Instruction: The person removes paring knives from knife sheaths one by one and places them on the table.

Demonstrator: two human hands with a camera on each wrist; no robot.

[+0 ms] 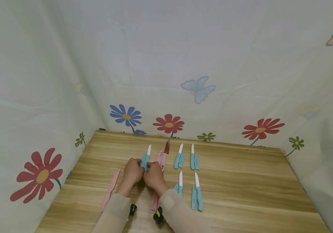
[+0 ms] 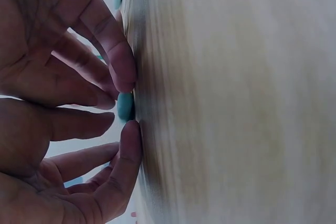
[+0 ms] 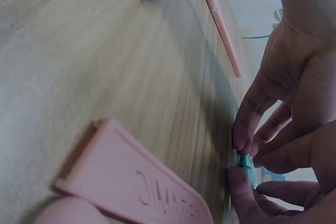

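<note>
A small knife with a white blade [image 1: 149, 149] and a teal handle lies beside its teal sheath [image 1: 143, 158], between both hands. My left hand [image 1: 133, 171] pinches at the left side of this pair, by the sheath. From the right, my right hand [image 1: 154, 176] pinches at the handle end. In the left wrist view a teal end [image 2: 125, 107] shows between the fingertips, low against the tabletop. The same teal piece [image 3: 247, 165] is partly covered by fingers in the right wrist view. Just right of the hands lies a pink knife [image 1: 163, 161] with a brownish blade, next to its pink sheath.
Several teal knives, such as this one [image 1: 199, 197], lie beside their sheaths on the right. A slim pink sheathed knife [image 1: 111, 191] is at left. Another pink piece [image 1: 155, 203] is partly under my right forearm. Patterned curtains [image 1: 166, 64] surround the wooden table [image 1: 242, 194].
</note>
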